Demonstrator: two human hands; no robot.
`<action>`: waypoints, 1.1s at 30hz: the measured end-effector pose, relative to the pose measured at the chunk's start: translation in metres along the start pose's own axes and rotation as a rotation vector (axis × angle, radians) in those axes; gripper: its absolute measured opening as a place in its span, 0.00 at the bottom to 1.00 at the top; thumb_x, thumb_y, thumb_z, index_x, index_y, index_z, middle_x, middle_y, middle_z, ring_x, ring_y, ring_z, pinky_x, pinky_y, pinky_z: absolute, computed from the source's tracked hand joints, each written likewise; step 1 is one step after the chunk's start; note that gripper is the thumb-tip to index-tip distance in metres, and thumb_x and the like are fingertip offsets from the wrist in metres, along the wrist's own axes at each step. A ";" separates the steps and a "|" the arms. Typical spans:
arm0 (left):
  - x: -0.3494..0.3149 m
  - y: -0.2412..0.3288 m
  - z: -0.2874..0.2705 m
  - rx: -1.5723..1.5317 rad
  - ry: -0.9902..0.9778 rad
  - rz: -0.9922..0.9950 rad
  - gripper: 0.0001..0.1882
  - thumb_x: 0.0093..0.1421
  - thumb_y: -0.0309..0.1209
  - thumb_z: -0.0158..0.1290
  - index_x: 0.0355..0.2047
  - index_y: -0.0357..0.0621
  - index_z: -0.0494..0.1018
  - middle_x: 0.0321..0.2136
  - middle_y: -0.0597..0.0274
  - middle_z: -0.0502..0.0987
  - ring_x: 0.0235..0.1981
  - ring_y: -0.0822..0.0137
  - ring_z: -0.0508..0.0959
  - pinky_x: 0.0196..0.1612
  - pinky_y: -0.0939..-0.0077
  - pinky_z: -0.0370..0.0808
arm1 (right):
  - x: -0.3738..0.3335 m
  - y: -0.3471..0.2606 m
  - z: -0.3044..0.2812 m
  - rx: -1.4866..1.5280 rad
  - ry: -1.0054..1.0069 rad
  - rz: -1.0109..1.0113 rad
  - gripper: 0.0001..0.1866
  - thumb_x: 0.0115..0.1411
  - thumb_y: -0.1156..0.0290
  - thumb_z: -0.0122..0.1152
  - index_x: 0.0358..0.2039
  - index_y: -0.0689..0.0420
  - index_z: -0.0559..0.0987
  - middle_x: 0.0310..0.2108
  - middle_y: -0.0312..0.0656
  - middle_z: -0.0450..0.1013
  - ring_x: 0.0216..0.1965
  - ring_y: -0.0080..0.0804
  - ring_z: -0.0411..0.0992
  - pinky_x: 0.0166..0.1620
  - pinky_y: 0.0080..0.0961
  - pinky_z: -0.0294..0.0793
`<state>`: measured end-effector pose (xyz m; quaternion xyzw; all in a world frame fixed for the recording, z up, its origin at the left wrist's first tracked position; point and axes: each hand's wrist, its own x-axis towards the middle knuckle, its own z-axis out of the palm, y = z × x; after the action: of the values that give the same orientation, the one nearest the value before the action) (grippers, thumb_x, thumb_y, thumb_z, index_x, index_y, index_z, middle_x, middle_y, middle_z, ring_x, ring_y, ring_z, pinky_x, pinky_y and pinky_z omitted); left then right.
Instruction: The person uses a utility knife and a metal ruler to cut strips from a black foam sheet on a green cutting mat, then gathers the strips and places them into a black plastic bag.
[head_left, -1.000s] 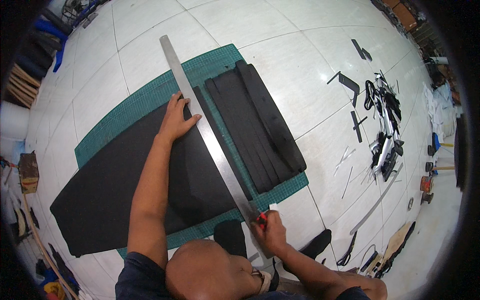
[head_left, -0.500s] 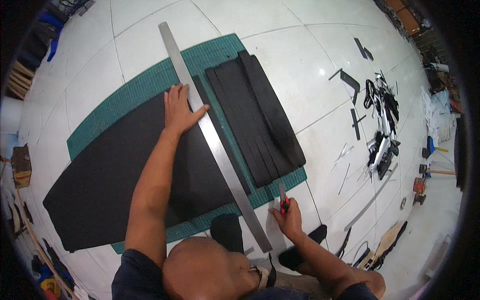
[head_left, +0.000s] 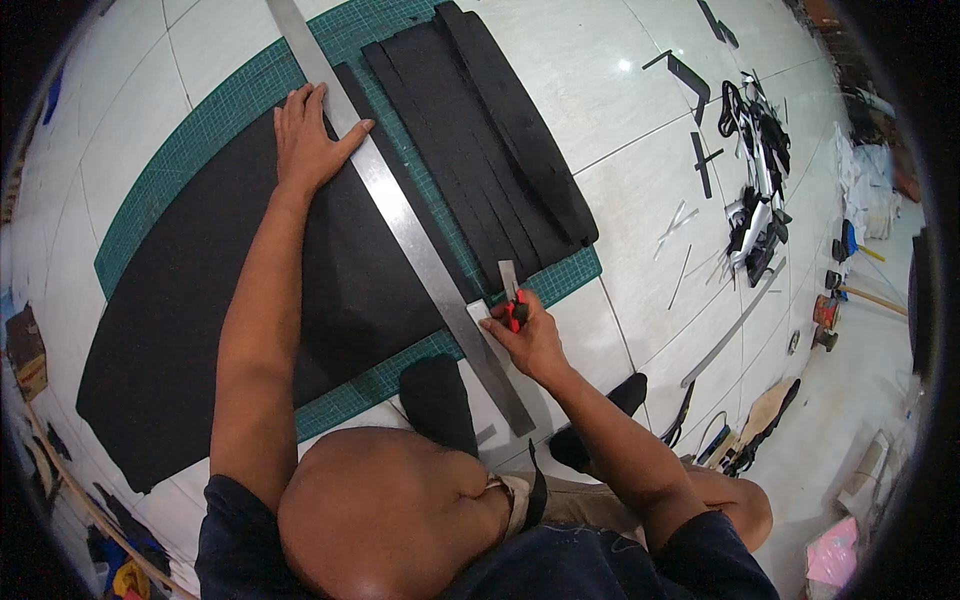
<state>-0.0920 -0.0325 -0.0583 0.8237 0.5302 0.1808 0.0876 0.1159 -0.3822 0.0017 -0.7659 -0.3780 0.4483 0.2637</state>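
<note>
A long steel ruler [head_left: 400, 210] slants across a large black sheet [head_left: 230, 290], which lies on a green cutting mat [head_left: 180, 200]. My left hand [head_left: 315, 145] presses flat on ruler and sheet, fingers spread, thumb reaching over the ruler. A red-and-black utility knife [head_left: 517, 308], broad blade pointing away from me, is gripped in my right hand [head_left: 535, 340]. That hand hovers by the sheet's near right corner, beside the ruler. At its thumb tip is a small whitish piece [head_left: 480, 312] that I cannot identify. Stacked black strips [head_left: 490, 140] lie on the mat's right side.
My dark-covered foot [head_left: 440, 400] is close to the ruler's near end. Farther right, the tiled floor holds a heap of black and white scraps [head_left: 760, 180] and thin offcuts. A long grey strip [head_left: 735, 330] lies nearer. A wooden stick [head_left: 90, 490] runs along the lower left.
My right hand has moved left and away from me with the knife, closer to the ruler. The view has shifted; my left hand stays on the ruler.
</note>
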 end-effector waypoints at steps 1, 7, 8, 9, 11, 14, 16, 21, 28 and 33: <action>-0.001 0.001 0.001 0.004 0.023 0.005 0.51 0.51 0.63 0.60 0.65 0.40 0.63 0.66 0.47 0.60 0.70 0.50 0.56 0.73 0.46 0.43 | 0.000 0.002 0.002 -0.024 -0.011 0.004 0.21 0.57 0.65 0.72 0.41 0.61 0.70 0.36 0.50 0.80 0.39 0.42 0.81 0.42 0.35 0.77; 0.001 -0.003 -0.001 -0.005 -0.014 -0.006 0.51 0.51 0.63 0.61 0.64 0.37 0.64 0.65 0.45 0.61 0.69 0.48 0.56 0.73 0.45 0.44 | 0.005 0.008 0.006 0.034 -0.011 0.029 0.19 0.56 0.66 0.74 0.39 0.61 0.73 0.33 0.43 0.79 0.34 0.30 0.77 0.42 0.29 0.76; 0.002 -0.004 -0.001 -0.006 -0.014 -0.003 0.51 0.51 0.63 0.61 0.64 0.37 0.64 0.65 0.45 0.61 0.69 0.48 0.56 0.73 0.45 0.44 | 0.005 0.010 0.006 0.034 -0.008 0.029 0.19 0.56 0.66 0.74 0.39 0.61 0.73 0.33 0.43 0.79 0.34 0.30 0.77 0.42 0.29 0.76; 0.001 -0.005 0.000 -0.011 -0.008 0.002 0.51 0.50 0.63 0.61 0.64 0.37 0.64 0.64 0.44 0.61 0.69 0.48 0.57 0.72 0.45 0.44 | 0.004 0.007 0.006 0.032 -0.012 0.048 0.19 0.56 0.66 0.74 0.39 0.61 0.74 0.32 0.43 0.79 0.34 0.30 0.77 0.42 0.29 0.76; 0.001 -0.007 0.001 -0.014 -0.003 0.006 0.51 0.50 0.62 0.62 0.64 0.37 0.64 0.64 0.44 0.62 0.69 0.47 0.57 0.72 0.44 0.45 | 0.005 0.004 0.006 0.031 -0.017 0.066 0.19 0.56 0.66 0.74 0.39 0.61 0.74 0.32 0.42 0.79 0.34 0.30 0.77 0.42 0.29 0.76; 0.001 -0.007 0.003 -0.020 0.005 0.001 0.52 0.49 0.62 0.62 0.63 0.37 0.64 0.64 0.44 0.62 0.69 0.47 0.58 0.72 0.44 0.45 | 0.004 0.006 0.006 0.030 -0.014 0.072 0.19 0.55 0.66 0.75 0.38 0.61 0.74 0.32 0.42 0.79 0.34 0.29 0.76 0.42 0.28 0.75; 0.003 -0.007 0.002 -0.049 -0.006 -0.006 0.52 0.48 0.63 0.63 0.63 0.36 0.64 0.64 0.44 0.62 0.68 0.47 0.58 0.72 0.45 0.45 | 0.003 0.008 0.007 0.057 -0.004 0.048 0.18 0.55 0.66 0.75 0.37 0.61 0.75 0.32 0.42 0.79 0.34 0.29 0.77 0.42 0.28 0.75; 0.003 -0.006 -0.001 -0.035 0.008 0.007 0.53 0.48 0.63 0.63 0.63 0.35 0.64 0.64 0.44 0.62 0.68 0.46 0.59 0.72 0.45 0.46 | 0.005 0.008 0.006 0.021 -0.011 0.049 0.18 0.55 0.66 0.75 0.36 0.61 0.75 0.32 0.42 0.79 0.33 0.30 0.77 0.41 0.28 0.75; 0.005 -0.013 -0.006 -0.116 -0.006 0.023 0.41 0.57 0.54 0.59 0.61 0.35 0.67 0.62 0.43 0.66 0.67 0.46 0.61 0.71 0.44 0.49 | 0.003 -0.002 0.006 0.000 0.007 0.063 0.18 0.55 0.65 0.74 0.36 0.60 0.75 0.30 0.41 0.77 0.33 0.29 0.76 0.42 0.29 0.75; 0.002 -0.014 -0.006 0.021 0.043 0.097 0.26 0.66 0.42 0.51 0.59 0.38 0.70 0.62 0.47 0.67 0.67 0.46 0.61 0.71 0.46 0.50 | 0.017 -0.050 -0.011 -0.012 -0.067 0.061 0.19 0.55 0.65 0.73 0.41 0.59 0.75 0.33 0.43 0.79 0.36 0.35 0.79 0.42 0.32 0.76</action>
<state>-0.1057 -0.0253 -0.0567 0.8452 0.4933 0.1969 0.0587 0.1142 -0.3402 0.0358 -0.7632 -0.3656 0.4793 0.2324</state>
